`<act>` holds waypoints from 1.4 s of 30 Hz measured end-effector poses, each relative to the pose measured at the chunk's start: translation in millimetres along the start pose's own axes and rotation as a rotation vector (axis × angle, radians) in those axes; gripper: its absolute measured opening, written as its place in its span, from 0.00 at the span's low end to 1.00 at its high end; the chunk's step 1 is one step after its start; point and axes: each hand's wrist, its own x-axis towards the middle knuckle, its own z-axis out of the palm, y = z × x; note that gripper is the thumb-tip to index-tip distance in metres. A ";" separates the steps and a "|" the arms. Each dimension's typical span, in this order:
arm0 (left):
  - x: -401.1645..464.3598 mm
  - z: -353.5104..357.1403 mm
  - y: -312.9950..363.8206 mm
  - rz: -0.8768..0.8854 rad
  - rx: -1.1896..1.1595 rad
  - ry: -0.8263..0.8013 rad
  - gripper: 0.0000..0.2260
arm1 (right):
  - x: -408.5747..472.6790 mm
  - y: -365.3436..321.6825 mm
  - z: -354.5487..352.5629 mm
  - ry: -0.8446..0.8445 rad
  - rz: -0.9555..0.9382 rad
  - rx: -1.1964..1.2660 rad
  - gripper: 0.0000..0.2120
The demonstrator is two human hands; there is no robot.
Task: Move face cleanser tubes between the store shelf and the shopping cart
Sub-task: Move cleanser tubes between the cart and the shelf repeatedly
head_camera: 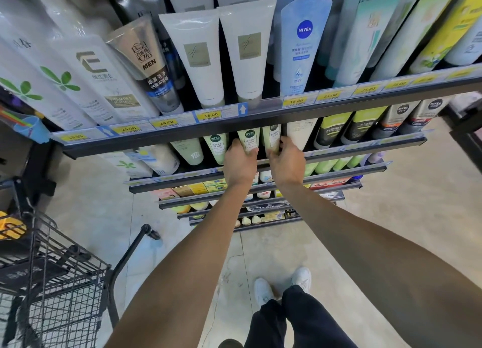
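Observation:
Two pale green face cleanser tubes stand side by side on the second shelf, under the top shelf's dark front rail (250, 118). My left hand (240, 162) grips the lower end of the left tube (249, 140), fingers and thumb curled round it. My right hand (287, 159) grips the right tube (271, 136) the same way. Both tubes stand upright in their row, tops hidden by the rail. A black wire shopping cart (52, 277) stands at the lower left, well apart from both hands.
The top shelf holds large white, silver and blue tubes (193, 58) above yellow price tags. More green tubes (217, 148) and a white tube (300, 136) flank the gripped pair. Lower shelves carry boxes (198, 188). Tiled floor and my white shoes (263, 291) lie below.

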 end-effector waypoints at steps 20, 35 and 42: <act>3.6 -1.4 -3.8 0.008 0.005 -0.001 0.10 | 4.8 4.7 5.4 0.000 0.031 0.009 0.14; -1.9 -5.4 -4.5 -0.009 -0.015 -0.004 0.11 | -2.0 3.2 -4.9 -0.026 0.024 0.004 0.23; -30.3 -24.0 -0.6 0.058 -0.012 0.028 0.14 | -30.3 -4.5 -47.8 0.032 -0.107 -0.051 0.20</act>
